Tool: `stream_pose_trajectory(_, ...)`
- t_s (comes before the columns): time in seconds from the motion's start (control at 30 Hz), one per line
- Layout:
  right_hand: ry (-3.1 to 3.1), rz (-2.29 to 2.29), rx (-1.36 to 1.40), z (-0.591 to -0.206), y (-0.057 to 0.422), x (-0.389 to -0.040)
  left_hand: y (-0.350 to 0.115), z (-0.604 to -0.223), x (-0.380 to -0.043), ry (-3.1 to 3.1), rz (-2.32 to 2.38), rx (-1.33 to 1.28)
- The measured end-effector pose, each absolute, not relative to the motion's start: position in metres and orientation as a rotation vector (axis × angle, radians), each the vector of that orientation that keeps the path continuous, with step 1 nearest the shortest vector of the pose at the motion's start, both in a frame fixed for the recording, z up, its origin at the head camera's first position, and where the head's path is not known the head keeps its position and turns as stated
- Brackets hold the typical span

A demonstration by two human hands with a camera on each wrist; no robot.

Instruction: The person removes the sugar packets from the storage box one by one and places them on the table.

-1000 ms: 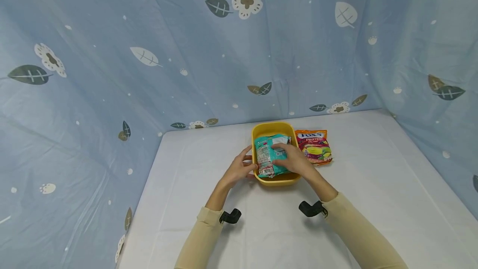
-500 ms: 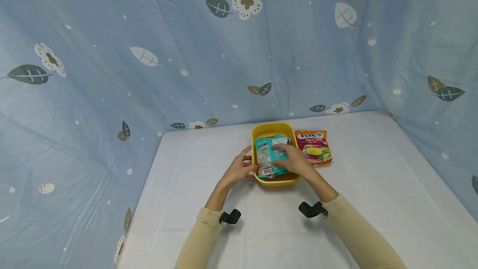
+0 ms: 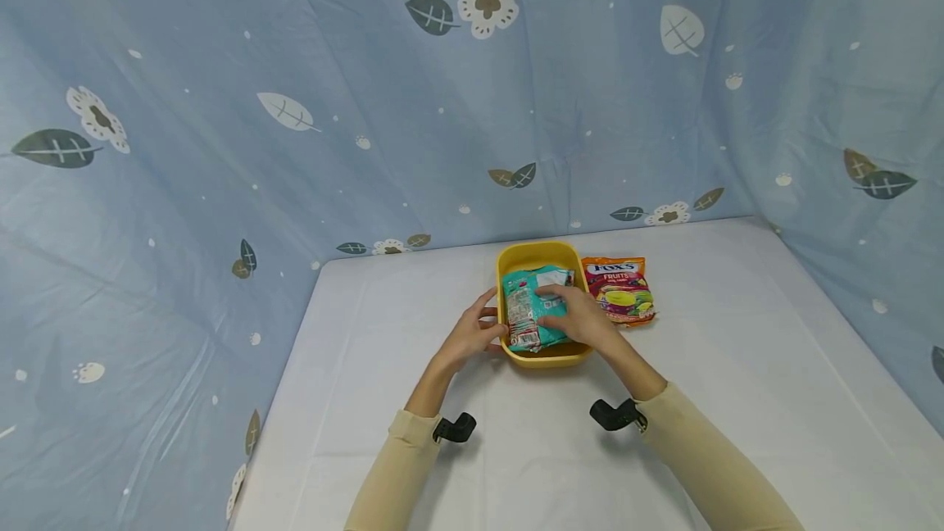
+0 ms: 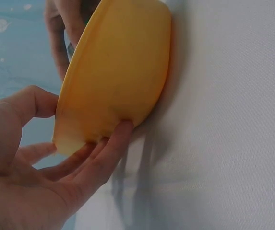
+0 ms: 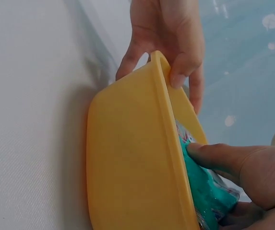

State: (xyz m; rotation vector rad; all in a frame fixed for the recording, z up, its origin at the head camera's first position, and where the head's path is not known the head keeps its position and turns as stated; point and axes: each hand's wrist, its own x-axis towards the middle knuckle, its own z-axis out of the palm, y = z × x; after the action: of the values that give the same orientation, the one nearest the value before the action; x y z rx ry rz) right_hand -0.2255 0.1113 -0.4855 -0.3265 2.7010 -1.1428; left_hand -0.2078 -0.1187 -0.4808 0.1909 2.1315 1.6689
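A yellow plastic tub (image 3: 547,361) sits on the white-covered table with a teal snack packet (image 3: 521,310) inside. My left hand (image 3: 466,336) holds the tub's left side, its thumb at the rim and its other fingers against the outer wall, as the left wrist view shows. From above, my right hand (image 3: 585,318) reaches over the tub's right rim and grips the packet. In the right wrist view its thumb (image 5: 209,152) lies on the teal wrapper; the other fingers are partly hidden. Part of the packet is covered by that hand.
An orange and red bag of Fox's fruit candy (image 3: 621,293) lies flat just right of the tub. Behind the table hangs a blue curtain (image 3: 442,105) printed with leaves and flowers. Black cameras are strapped to both wrists.
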Motion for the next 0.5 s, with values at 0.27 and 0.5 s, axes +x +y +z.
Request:
stream_pose_trajectory(0.27,2.712,-1.161,-0.349,-0.4856,0.1127,-0.2257,-0.1182,-0.4824,-0.2083,2.132,1.678,0.193)
stream_pose_trajectory(0.5,2.726,-1.174,-0.381,-0.4858,0.1141,-0.2244,-0.1182,-0.4826,-0.2073,2.133,1.678,0.193)
